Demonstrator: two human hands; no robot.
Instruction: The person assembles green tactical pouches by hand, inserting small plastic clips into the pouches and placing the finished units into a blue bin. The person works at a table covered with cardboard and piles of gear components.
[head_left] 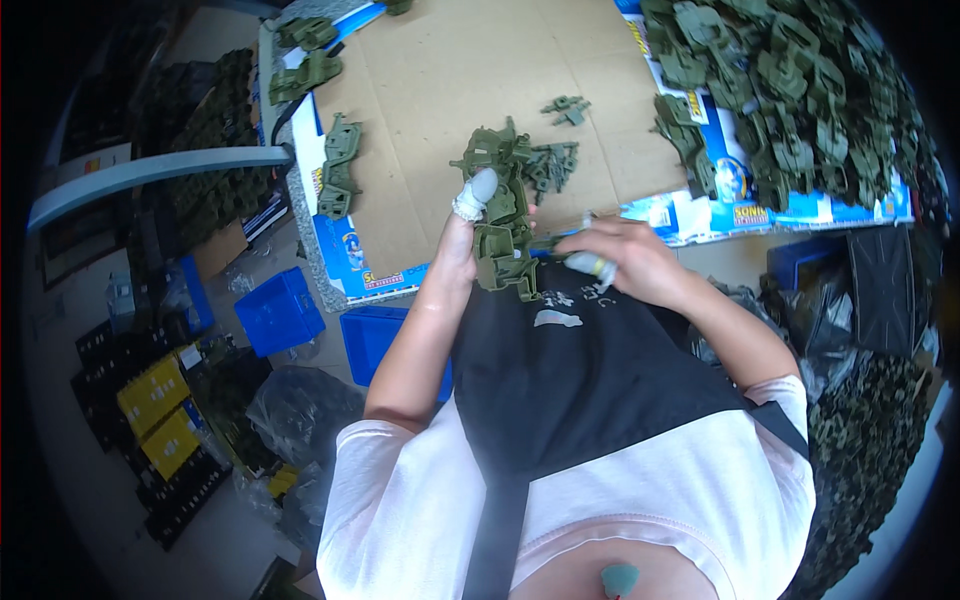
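Observation:
My left hand is wrapped round an olive-green plastic toy vehicle body. A white cover sits on its thumb, which presses on the body's upper part. Just right of the body is my right hand, its fingers bent together and pointing at the body's side. White wrapping covers some of those fingers. What they pinch, if anything, is too small and blurred to tell. Beyond the vehicle body lies a small heap of dark green plastic parts, with a few more small green pieces farther off on the cardboard.
Brown cardboard covers the worktable. A large pile of green vehicle bodies fills its right side. More green bodies lie along the left edge. Blue bins stand below at left, near a grey curved bar.

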